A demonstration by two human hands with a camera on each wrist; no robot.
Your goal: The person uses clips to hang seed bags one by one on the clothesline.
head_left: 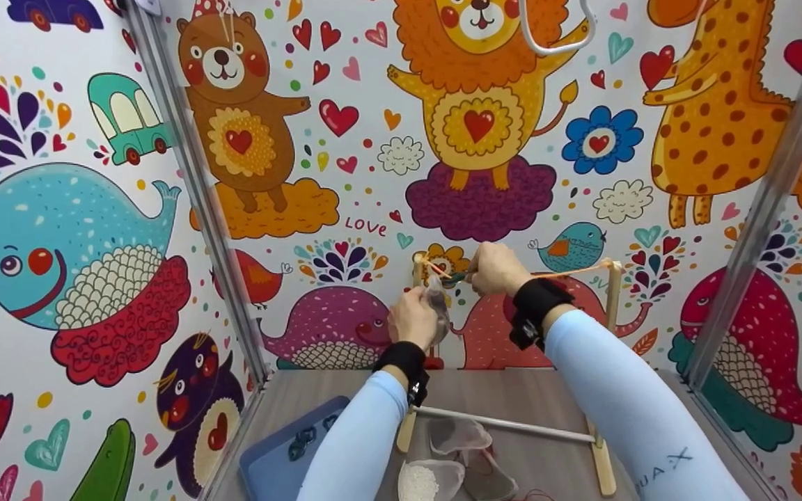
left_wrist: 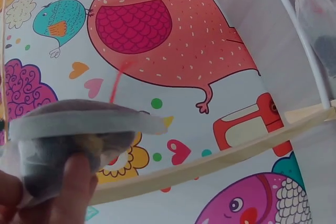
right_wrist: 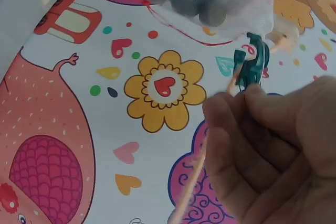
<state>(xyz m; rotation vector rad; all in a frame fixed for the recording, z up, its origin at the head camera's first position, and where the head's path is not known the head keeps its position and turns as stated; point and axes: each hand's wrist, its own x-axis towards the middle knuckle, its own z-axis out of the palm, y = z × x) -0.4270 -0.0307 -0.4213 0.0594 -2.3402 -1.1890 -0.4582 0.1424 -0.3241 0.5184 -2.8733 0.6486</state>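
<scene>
My left hand (head_left: 413, 316) holds up a sheer mesh bag (head_left: 437, 306) by its side; dark round pieces show through it in the right wrist view. A dark green clothespin (right_wrist: 254, 61) is pinched between the thumb and fingers of my right hand (head_left: 498, 270). The clothespin's jaws are at the orange cord (head_left: 568, 272), close beside the bag's top edge; whether they grip either cannot be told. The cord runs between two wooden posts (head_left: 612, 299). From the bag hangs a thin red drawstring (right_wrist: 199, 40).
Below the cord, a white crossbar (head_left: 505, 422) joins the stand's feet. Several mesh bags lie on the table, one with white grains (head_left: 418, 481). At left sits a blue tray (head_left: 262, 452) with dark clothespins (head_left: 301, 443). A patterned wall stands close behind.
</scene>
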